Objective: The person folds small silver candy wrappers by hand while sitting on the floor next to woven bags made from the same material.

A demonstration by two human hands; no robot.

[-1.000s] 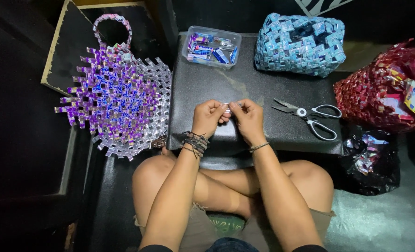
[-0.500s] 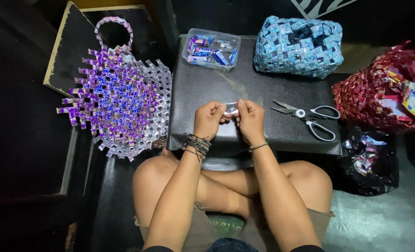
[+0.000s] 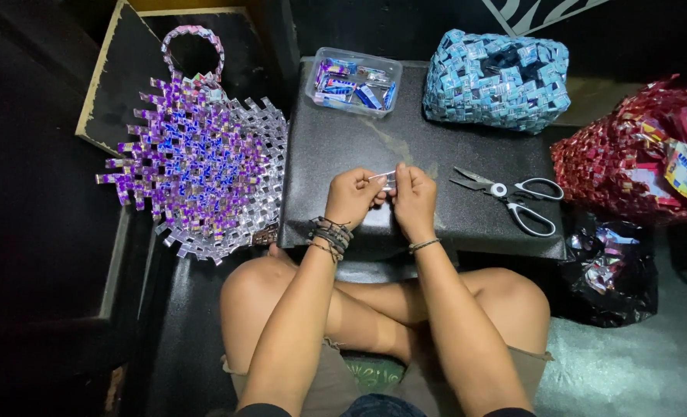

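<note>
My left hand (image 3: 351, 197) and my right hand (image 3: 414, 194) meet over the near part of a black board (image 3: 405, 139) that rests above my crossed legs. Between their fingertips they pinch a small folded silvery wrapper strip (image 3: 384, 180). Both hands are closed on it. Several bracelets sit on my left wrist, a thin one on my right.
White-handled scissors (image 3: 507, 198) lie right of my hands. A clear tray of folded wrappers (image 3: 353, 80) stands at the board's far edge. A blue woven bag (image 3: 498, 77) sits far right, a purple woven piece (image 3: 197, 158) at left, a red woven bag (image 3: 637, 154) and black plastic bag (image 3: 610, 266) at right.
My hands stay in place over the board; the fingers shift slightly as they work the small strip. Nothing else has moved.
</note>
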